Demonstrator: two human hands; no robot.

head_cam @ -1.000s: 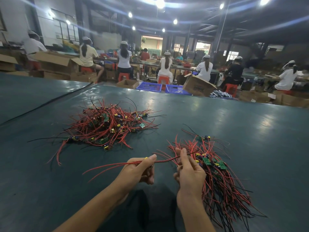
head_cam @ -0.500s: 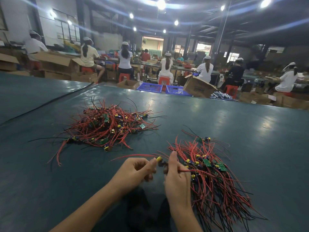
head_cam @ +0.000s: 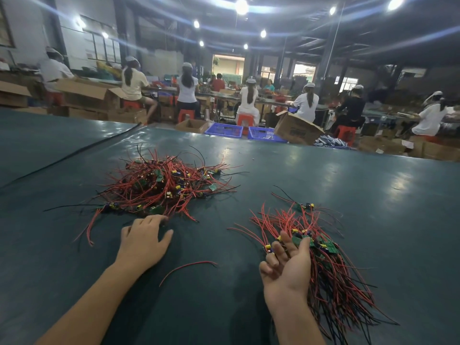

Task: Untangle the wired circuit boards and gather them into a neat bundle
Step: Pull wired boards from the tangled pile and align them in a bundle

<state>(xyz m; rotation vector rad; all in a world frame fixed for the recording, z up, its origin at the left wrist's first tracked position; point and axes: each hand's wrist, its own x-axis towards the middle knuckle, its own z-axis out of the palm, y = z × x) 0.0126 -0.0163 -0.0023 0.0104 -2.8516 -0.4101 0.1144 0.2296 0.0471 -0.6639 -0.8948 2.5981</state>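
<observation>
Head: left hand shifted forward to tangled pile edge

- The left hand has let go and moved out, palm down, to the near edge of the tangled heap of red-wired green circuit boards.
- The right hand now lies palm up against the sorted bundle of red-wired boards.
- A single loose red wire now lies between the hands.

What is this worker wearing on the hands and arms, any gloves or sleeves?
Nothing that shows. The left hand and right hand are bare: no gloves, and no rings that I can see. Both forearms are bare too, with no watch, wristband or sleeve edge in view down to the bottom of the picture.
</observation>
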